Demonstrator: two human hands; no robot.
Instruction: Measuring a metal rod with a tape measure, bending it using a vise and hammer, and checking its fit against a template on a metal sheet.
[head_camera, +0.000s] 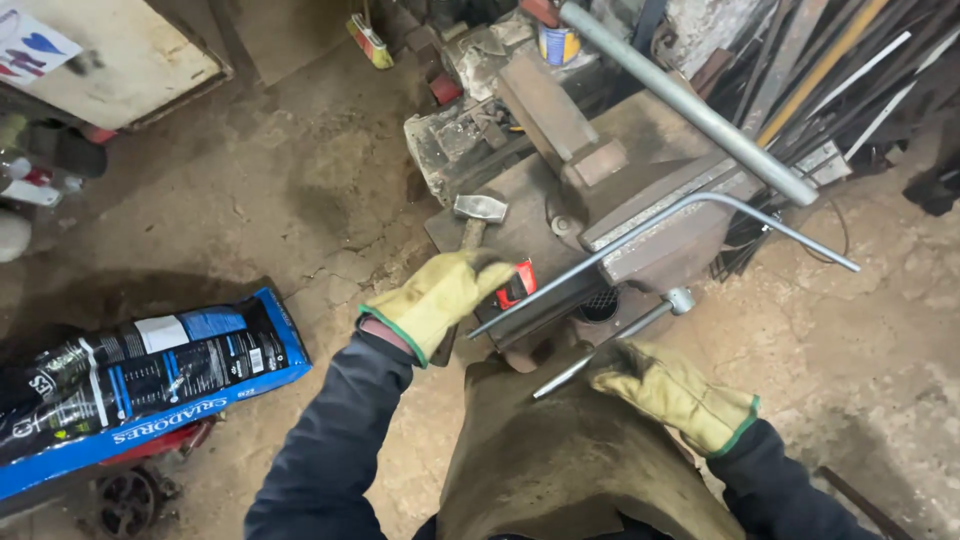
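Note:
My left hand (440, 297), in a yellow work glove, is closed around the wooden handle of a hammer (478, 212) whose steel head points away from me over the rusty bench. My right hand (668, 388), gloved the same way, grips the near end of the vise's sliding handle bar (610, 340). A thin grey metal rod (655, 228), bent near its far end, lies clamped in the heavy bench vise (640, 215). A small red and black object (517, 283) sits just right of my left glove.
A thick grey pipe (690, 105) slants over the vise. Metal bars and strips (830, 70) lean at the upper right. A blue and black sack (140, 375) lies on the dirt floor at left. A brown leather apron (560, 460) covers my front.

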